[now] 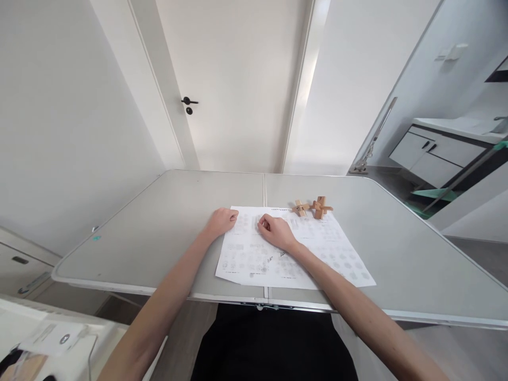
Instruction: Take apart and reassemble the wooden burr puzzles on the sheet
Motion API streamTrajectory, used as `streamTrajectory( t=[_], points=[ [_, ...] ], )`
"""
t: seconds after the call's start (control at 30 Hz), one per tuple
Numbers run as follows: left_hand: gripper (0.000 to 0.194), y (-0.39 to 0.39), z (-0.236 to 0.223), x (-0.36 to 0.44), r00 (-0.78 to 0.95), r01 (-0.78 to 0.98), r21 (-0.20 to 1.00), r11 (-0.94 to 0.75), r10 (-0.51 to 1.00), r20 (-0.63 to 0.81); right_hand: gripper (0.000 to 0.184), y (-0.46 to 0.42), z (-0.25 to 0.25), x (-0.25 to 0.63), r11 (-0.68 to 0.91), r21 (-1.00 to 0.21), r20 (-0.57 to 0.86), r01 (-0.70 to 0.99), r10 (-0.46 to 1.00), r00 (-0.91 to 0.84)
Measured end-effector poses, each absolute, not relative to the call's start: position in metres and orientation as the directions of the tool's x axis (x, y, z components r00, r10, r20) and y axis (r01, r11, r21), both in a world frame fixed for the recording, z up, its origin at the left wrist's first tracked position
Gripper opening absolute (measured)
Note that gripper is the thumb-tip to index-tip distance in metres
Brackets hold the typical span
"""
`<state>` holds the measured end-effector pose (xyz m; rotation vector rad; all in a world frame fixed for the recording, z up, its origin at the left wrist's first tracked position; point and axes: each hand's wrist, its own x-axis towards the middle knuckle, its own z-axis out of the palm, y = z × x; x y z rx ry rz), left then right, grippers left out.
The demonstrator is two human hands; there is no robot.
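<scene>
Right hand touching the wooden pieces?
Apart. The head view shows a strip of printed sheet between the right hand and the wooden pieces.

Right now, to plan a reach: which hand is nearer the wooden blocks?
Right hand: over the paper, left of the blocks. Left hand: farther left, at the paper's edge.

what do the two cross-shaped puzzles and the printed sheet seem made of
Paler puzzle and darker puzzle: probably wood, perhaps unpainted, from their tan-brown color. Printed sheet: likely thin matte paper; it lies nearly flat without glare.
</scene>
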<state>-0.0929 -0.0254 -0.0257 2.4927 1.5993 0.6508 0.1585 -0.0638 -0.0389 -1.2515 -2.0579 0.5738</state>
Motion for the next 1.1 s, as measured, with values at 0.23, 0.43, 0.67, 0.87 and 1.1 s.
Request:
streamTrajectory(
  t=[0.23, 0.43, 0.67, 0.87, 1.1],
  points=[
    [0.027, -0.026, -0.028, -0.092, 0.360, 0.838, 0.314, -0.446, 0.885, 0.297, 0.008, -0.065, -0.037, 0.159, 0.445, -0.636, 0.295, 0.630, 0.895, -0.335],
    [0.027, -0.015, -0.032, -0.108, 0.385, 0.838, 0.290, -0.463, 0.876, 0.290, 0.010, -0.064, -0.035, 0.159, 0.459, -0.619, 0.277, 0.637, 0.887, -0.370],
    [0.023, 0.005, -0.026, -0.136, 0.369, 0.871, 0.225, -0.437, 0.884, 0.287, 0.009, -0.066, -0.030, 0.157, 0.475, -0.606, 0.280, 0.638, 0.878, -0.388],
    [0.022, 0.018, -0.020, -0.143, 0.357, 0.889, 0.184, -0.419, 0.887, 0.294, 0.010, -0.064, -0.029, 0.156, 0.494, -0.592, 0.297, 0.637, 0.868, -0.398],
    [0.021, 0.021, -0.022, -0.145, 0.340, 0.902, 0.168, -0.398, 0.894, 0.293, 0.010, -0.062, -0.031, 0.157, 0.513, -0.584, 0.309, 0.629, 0.857, -0.412]
  ],
)
